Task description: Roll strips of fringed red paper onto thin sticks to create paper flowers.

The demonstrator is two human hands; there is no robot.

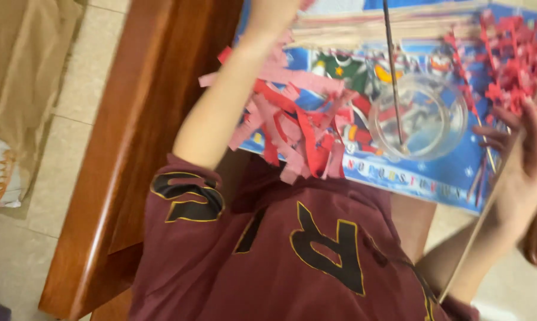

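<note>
Two hands working over a craft mat strewn with red and pink paper strips.

Going from the left, the left hand (268, 15) is reaching up past the top edge of the view, so whether it is open or clamped on something cannot be told; its forearm is passing over the heap of paper strips (292, 128) lying on the blue printed mat (411, 181). Just right of the heap, a clear plastic bowl (418, 119) is standing with a thin dark stick (393, 71) leaning in it. Farther right, the right hand (527, 154) is curling loosely around a long thin wooden stick (482, 238), fingers near a cluster of red paper flowers on sticks (518, 53). Judging by this, holding the stick steady and near its working end is serving the winding best, with strips kept within easy reach.
</note>
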